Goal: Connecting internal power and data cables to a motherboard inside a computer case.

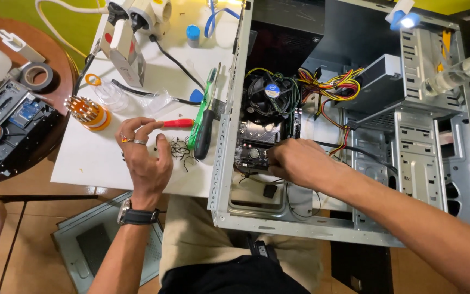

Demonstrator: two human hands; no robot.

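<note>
An open grey computer case [354,231] lies on its side before me, its motherboard [254,142] and round cooler fan [269,93] exposed. My right hand [299,161] reaches inside and rests on the lower part of the motherboard; its fingertips are hidden against the board. My left hand [146,152] hovers over the white table [93,158] with fingers spread, holding nothing, just above a small heap of black cable ties [181,150]. A red-handled screwdriver [178,123] lies right beyond its fingertips.
A green screwdriver [202,109] and a black-handled one [205,133] lie by the case wall. An orange bit holder [88,111], a tape roll [36,76], a blue-capped tube [192,35] and black cables sit on the table. A removed drive [6,128] rests left. Coloured wiring [330,87] fills the case.
</note>
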